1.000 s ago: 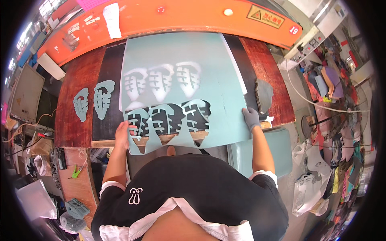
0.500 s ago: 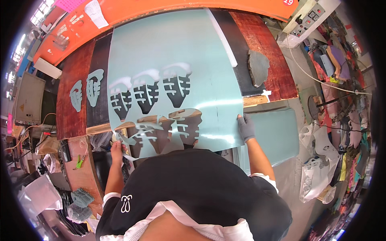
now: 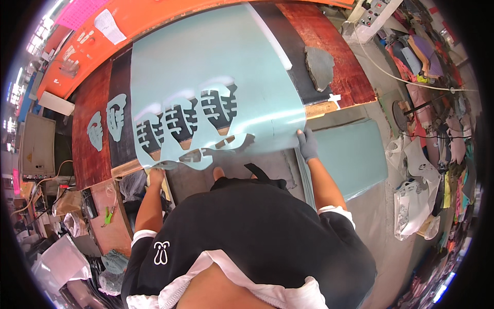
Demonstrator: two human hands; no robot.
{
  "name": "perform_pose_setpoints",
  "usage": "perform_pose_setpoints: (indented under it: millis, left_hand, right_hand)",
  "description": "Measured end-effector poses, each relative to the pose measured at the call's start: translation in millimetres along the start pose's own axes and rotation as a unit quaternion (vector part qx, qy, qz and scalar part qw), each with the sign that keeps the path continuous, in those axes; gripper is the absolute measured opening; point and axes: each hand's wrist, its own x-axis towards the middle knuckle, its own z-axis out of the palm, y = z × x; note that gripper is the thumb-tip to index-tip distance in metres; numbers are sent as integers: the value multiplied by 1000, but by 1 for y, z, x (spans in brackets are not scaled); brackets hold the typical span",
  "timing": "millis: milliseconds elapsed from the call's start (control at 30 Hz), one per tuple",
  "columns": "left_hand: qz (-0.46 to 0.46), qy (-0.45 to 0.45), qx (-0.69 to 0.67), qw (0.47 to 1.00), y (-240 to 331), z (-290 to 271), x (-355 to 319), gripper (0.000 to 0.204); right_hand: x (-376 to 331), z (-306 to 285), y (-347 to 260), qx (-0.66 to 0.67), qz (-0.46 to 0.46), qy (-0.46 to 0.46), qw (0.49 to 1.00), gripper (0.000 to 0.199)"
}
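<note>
A large pale green plastic-like sheet (image 3: 216, 46) lies over the work table, with three slotted, sole-shaped openings cut through it. Its near part bends down over the table's front edge. My left hand (image 3: 155, 176) is at the sheet's near left corner, closed on it, fingers partly hidden beneath. On the right, my right hand (image 3: 309, 145), in a grey glove with a bare thumb tip, grips the sheet's near right edge. Two slotted cut-out pieces, one nearer the edge (image 3: 95, 131) and one beside the sheet (image 3: 116, 117), rest on the table's left side.
A grey irregular slab (image 3: 319, 68) and a white strip (image 3: 270, 36) lie right of the sheet. Below the table's right end is a stack of green sheets (image 3: 350, 154). An orange machine beam (image 3: 154, 18) spans the back. A control box (image 3: 371, 14) stands at the far right.
The near, cut-through part of the sheet has dropped and folded under the table's front edge, uncovering the floor. Both hands keep their grip and have moved slightly away from me.
</note>
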Motion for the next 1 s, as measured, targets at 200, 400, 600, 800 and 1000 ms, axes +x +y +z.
perform_pose_setpoints:
  millis: [200, 400, 600, 800, 1000]
  left_hand:
    - [-129, -454, 110, 874, 111, -104, -84, 39]
    - [144, -351, -155, 912, 217, -171, -57, 33]
    - [379, 102, 68, 917, 258, -129, 37, 45]
    - [315, 54, 235, 918, 266, -101, 61, 61]
    - [309, 38, 236, 920, 263, -94, 54, 60]
  right_hand:
    - [-2, -33, -40, 13, -104, 175, 979, 33]
    - [45, -18, -144, -138, -283, 171, 933, 36]
    - [118, 52, -207, -202, -336, 101, 915, 44]
    - [156, 60, -196, -334, -216, 78, 914, 55]
    - [152, 50, -171, -336, -304, 111, 884, 54]
